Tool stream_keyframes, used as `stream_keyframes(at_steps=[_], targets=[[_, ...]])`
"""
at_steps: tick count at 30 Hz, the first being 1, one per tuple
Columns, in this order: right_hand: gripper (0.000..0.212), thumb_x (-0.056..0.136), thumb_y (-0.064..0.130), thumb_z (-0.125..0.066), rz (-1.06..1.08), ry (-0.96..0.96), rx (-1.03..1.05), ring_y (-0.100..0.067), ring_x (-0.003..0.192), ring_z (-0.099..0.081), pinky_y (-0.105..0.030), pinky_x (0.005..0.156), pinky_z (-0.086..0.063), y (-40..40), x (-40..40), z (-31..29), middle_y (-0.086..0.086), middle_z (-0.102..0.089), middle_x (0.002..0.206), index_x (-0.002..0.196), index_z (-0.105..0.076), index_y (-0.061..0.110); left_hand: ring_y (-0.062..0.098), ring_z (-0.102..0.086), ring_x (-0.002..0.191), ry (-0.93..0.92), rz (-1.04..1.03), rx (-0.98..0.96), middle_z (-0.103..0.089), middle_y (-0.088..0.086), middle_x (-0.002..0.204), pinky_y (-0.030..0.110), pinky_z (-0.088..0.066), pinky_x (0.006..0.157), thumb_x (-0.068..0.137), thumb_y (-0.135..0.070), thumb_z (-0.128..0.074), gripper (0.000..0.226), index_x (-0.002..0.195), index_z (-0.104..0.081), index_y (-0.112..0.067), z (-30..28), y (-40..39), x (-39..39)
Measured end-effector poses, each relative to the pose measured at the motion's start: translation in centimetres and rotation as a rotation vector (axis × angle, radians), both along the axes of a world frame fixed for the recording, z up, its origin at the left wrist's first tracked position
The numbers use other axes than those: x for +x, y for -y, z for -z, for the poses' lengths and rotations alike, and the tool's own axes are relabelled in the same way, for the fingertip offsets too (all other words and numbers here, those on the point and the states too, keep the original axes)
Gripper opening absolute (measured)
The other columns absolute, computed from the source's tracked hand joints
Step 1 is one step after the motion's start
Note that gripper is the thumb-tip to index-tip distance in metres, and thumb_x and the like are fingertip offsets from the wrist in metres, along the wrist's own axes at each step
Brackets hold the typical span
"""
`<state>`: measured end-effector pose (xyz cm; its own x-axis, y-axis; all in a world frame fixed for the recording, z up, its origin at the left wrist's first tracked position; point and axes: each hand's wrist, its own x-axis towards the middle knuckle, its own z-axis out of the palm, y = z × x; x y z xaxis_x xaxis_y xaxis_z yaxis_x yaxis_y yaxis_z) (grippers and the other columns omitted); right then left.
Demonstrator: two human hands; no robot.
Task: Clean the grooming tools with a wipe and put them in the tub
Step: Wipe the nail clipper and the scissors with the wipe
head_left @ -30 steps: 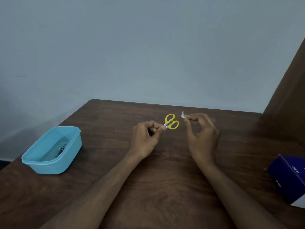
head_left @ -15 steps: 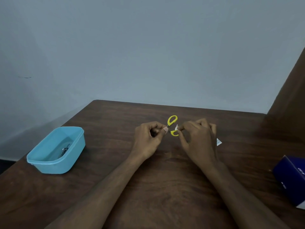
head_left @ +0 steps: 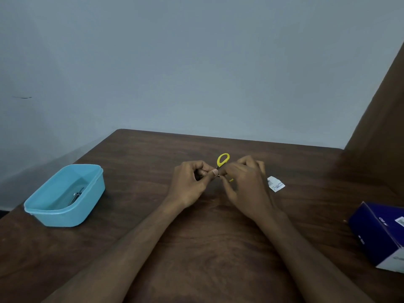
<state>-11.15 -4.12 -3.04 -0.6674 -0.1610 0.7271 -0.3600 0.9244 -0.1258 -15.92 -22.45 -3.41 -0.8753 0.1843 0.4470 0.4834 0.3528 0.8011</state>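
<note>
We are holding a small pair of scissors (head_left: 223, 160) between our two hands, just above the middle of the brown table (head_left: 196, 248). Its handles are bright yellow plastic loops; one loop is standing clear above our fingers, and only a sliver of the second yellow loop is peeking out under our right hand (head_left: 244, 184). A thin dark metal shank is running down from the upper loop into our grip, and the blades are hidden inside our left hand (head_left: 190, 184). Our left thumb and curled fingers are pinching the scissors at that shank. Our right hand is curling its fingers close against the scissors, touching the left thumb tip; we cannot tell whether it is holding the wipe, since nothing white is showing in it. Well out to the left of our left hand, a light blue tub (head_left: 65, 213) is sitting on the table with some metal tools (head_left: 77, 195) lying in its bottom. Just to the right of our right hand a torn white sachet (head_left: 276, 183) is lying flat, and farther right a dark blue box (head_left: 378, 235) is resting at the table's edge.
</note>
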Motion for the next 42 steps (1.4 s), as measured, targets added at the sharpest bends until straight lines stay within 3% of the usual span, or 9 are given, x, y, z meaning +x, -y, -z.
stream_keyframes(at_steps=[7,13,17,24,30,33,37,39,42], targets=[[0.006,0.089,0.029,-0.079,0.256,-0.176,-0.267,-0.026,0.088,-0.06,-0.04,0.077,-0.037,-0.8,-0.2,-0.3,0.013,-0.072,0.08,0.085,-0.075,0.028,0.001,-0.06,0.061,0.043,0.001,0.077,-0.072,-0.005,0.068,0.019,-0.046,0.062,0.093,-0.027,-0.083,0.016,0.08,-0.079,-0.034,0.3,0.1,-0.5],[0.008,0.087,0.031,-0.084,0.04,-0.166,-0.071,-0.021,0.095,-0.057,-0.038,0.08,-0.032,0.3,-0.6,0.1,0.02,-0.072,0.097,0.091,-0.08,0.037,0.001,-0.054,0.058,0.061,0.085,0.039,-0.067,-0.011,0.063,0.025,-0.043,0.059,0.095,-0.028,-0.081,0.012,0.083,-0.082,-0.028,0.1,0.2,-0.3],[0.01,0.086,0.032,-0.083,0.1,-0.126,-0.048,-0.023,0.093,-0.056,-0.037,0.079,-0.031,-0.6,-0.7,-0.1,0.017,-0.07,0.094,0.094,-0.08,0.037,0.004,-0.058,0.061,0.067,0.089,0.025,-0.07,-0.008,0.064,0.031,-0.047,0.062,0.095,-0.029,-0.081,0.014,0.082,-0.081,-0.027,0.1,0.3,-0.5],[0.005,0.095,0.027,-0.074,0.235,-0.305,-0.367,-0.024,0.094,-0.058,-0.043,0.078,-0.044,-0.8,0.4,-1.3,0.017,-0.075,0.099,0.091,-0.075,0.029,0.027,-0.068,0.066,0.047,0.078,0.047,-0.068,0.005,0.068,0.042,-0.057,0.068,0.094,-0.029,-0.082,0.011,0.085,-0.083,-0.023,0.1,0.2,-0.4],[0.011,0.09,0.025,-0.082,0.165,-0.362,-0.115,-0.021,0.093,-0.055,-0.041,0.082,-0.036,-0.1,0.1,-0.8,0.018,-0.076,0.089,0.082,-0.075,0.028,0.005,-0.055,0.062,-0.024,0.107,-0.004,-0.059,-0.009,0.061,0.043,-0.053,0.067,0.093,-0.025,-0.083,0.017,0.077,-0.078,-0.028,-0.2,0.1,0.2],[0.005,0.087,0.026,-0.077,0.138,-0.298,-0.098,-0.022,0.092,-0.057,-0.042,0.083,-0.035,0.1,-0.1,-0.6,0.017,-0.074,0.082,0.084,-0.075,0.03,0.011,-0.062,0.061,-0.047,0.114,-0.042,-0.066,-0.009,0.062,0.042,-0.053,0.065,0.093,-0.025,-0.083,0.013,0.08,-0.08,-0.025,-0.3,0.1,0.5],[0.003,0.087,0.031,-0.079,-0.005,-0.072,-0.497,-0.012,0.091,-0.063,-0.043,0.085,-0.051,1.1,0.0,-0.6,0.03,-0.068,0.08,0.089,-0.081,0.031,0.018,-0.069,0.067,-0.049,0.063,-0.06,-0.071,-0.007,0.065,0.04,-0.054,0.066,0.093,-0.025,-0.083,0.01,0.083,-0.082,-0.025,-0.4,0.1,0.4],[0.009,0.084,0.021,-0.087,-0.05,-0.01,-0.684,-0.003,0.092,-0.069,-0.031,0.083,-0.056,1.0,0.1,-0.8,0.033,-0.071,0.082,0.085,-0.082,0.029,0.011,-0.067,0.063,-0.045,0.056,-0.063,-0.071,-0.01,0.064,0.034,-0.052,0.063,0.093,-0.025,-0.083,0.011,0.082,-0.082,-0.028,-0.3,0.1,0.3],[0.013,0.083,0.013,-0.089,-0.109,0.066,-0.914,0.001,0.083,-0.074,-0.021,0.07,-0.058,0.9,-0.1,-1.1,0.016,-0.079,0.081,0.079,-0.081,0.022,0.0,-0.061,0.06,-0.046,0.053,-0.07,-0.069,-0.015,0.062,0.022,-0.046,0.059,0.092,-0.025,-0.084,0.013,0.081,-0.081,-0.03,-0.3,0.0,0.2]])
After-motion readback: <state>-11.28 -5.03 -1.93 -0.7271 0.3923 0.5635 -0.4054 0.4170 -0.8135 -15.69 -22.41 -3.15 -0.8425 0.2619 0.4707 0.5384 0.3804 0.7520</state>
